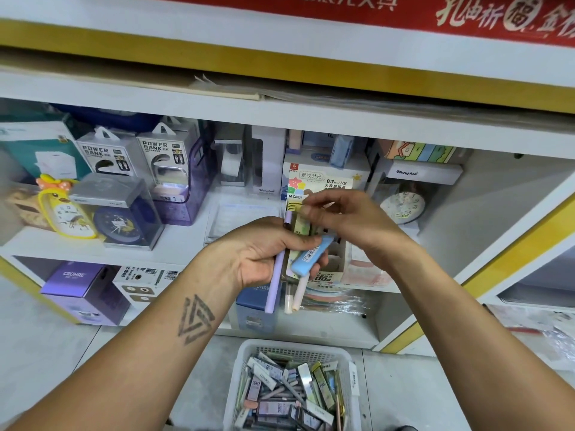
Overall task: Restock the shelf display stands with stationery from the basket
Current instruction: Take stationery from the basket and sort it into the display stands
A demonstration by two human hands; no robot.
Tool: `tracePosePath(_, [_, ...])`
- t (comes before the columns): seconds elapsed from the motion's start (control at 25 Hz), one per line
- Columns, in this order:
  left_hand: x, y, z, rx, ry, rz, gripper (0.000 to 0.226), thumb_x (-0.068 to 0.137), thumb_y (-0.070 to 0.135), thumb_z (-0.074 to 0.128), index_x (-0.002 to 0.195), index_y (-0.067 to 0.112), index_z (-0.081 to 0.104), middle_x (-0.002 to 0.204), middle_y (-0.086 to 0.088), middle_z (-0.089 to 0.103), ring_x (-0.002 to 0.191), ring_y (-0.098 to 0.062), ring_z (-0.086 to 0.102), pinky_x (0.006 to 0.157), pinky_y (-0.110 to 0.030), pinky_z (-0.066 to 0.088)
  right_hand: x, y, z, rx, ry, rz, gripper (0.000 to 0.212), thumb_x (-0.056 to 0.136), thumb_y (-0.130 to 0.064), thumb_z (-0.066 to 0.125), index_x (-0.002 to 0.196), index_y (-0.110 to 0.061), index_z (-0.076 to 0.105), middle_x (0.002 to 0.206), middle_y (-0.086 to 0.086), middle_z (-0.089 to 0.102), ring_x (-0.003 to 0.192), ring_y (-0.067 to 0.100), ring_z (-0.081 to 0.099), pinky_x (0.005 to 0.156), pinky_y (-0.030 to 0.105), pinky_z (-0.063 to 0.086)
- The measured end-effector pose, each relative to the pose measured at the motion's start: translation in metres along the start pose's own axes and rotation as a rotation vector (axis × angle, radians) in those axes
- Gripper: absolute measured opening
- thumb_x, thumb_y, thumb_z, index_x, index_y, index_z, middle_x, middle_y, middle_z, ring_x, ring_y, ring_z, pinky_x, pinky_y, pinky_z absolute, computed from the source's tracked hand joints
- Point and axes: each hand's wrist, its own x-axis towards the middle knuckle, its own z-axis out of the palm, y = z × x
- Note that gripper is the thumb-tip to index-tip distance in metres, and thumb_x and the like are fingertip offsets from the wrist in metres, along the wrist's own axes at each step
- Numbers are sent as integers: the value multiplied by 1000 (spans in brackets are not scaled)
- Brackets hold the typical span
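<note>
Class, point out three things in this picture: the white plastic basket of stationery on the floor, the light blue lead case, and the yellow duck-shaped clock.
White plastic basket (249, 353): head view, bare upper-left rim.
Light blue lead case (308, 256): head view, middle of its body.
Yellow duck-shaped clock (63, 209): head view, its face.

stationery shop: stocked retail shelves (280, 119)

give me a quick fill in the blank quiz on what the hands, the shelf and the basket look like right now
1. The left hand grips a bunch of pens and a light ____ case.
2. The white basket of stationery sits on the ____ below the hands.
3. The two boxes at the upper left of the shelf read POWER ____.
4. The right hand pinches something small in front of the display ____.

Missing words: blue; floor; BANK; stand
</note>
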Motion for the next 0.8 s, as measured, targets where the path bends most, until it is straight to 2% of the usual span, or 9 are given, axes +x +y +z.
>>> tracePosePath(0.12, [-1, -1, 1, 34, -24, -25, 20, 85, -3, 65, 104, -10, 65, 82, -23, 70, 75, -28, 71, 63, -35, 60, 2, 1, 9, 29, 58, 22, 22, 75, -20, 86, 91, -12, 75, 80, 2, 73, 71, 8, 67, 63, 23, 54])
tracePosePath(0.2, [-5, 0, -2, 15, -25, -63, 23, 80, -2, 68, 102, -8, 66, 82, -23, 70, 74, -28, 71, 61, -34, 60, 7, 0, 2, 188, 191, 27, 17, 82, -13, 80, 93, -4, 71, 81, 7, 74, 70, 14, 66, 63, 29, 53])
tracePosePath(0.32, [-11, 1, -12, -28, 41, -106, 28, 80, -3, 66, 108, -8, 63, 84, -24, 70, 73, -29, 71, 57, -33, 58, 11, -4, -8, 348, 388, -30, 11, 90, -6, 71, 96, -3, 62, 77, 9, 71, 58, 14, 59, 55, 27, 48])
tracePosePath(0.44, [-15, 5, -29, -76, 200, -97, 26, 90, -4, 57, 115, -10, 60, 82, -24, 70, 69, -29, 72, 55, -35, 59, 11, -3, -8, 70, 433, -200, 10, 92, -7, 68, 92, -15, 61, 78, 7, 69, 58, 11, 64, 54, 26, 52])
tracePosePath(0.56, [-22, 12, -43, -172, 304, -36, 14, 94, -3, 52, 101, -7, 63, 74, -22, 70, 61, -29, 71, 53, -40, 60, 10, 3, -2, -398, 316, -341, 4, 94, -13, 66, 97, -15, 66, 91, 5, 68, 77, 26, 68, 70, 45, 57])
tracePosePath(0.6, [-25, 14, -46, -197, 327, -17, 13, 95, -2, 53, 100, -6, 64, 73, -21, 69, 60, -28, 71, 54, -41, 61, 9, 5, 2, -492, 277, -378, 6, 94, -13, 65, 100, -14, 67, 94, 2, 67, 79, 26, 67, 74, 46, 56])
tracePosePath(0.8, [-28, 15, -46, -245, 342, 27, 13, 94, 0, 55, 102, -6, 64, 74, -21, 70, 60, -28, 70, 53, -37, 60, 8, 15, 21, -619, 191, -460, 13, 94, -11, 65, 106, -12, 66, 98, -1, 65, 80, 23, 68, 76, 39, 55])
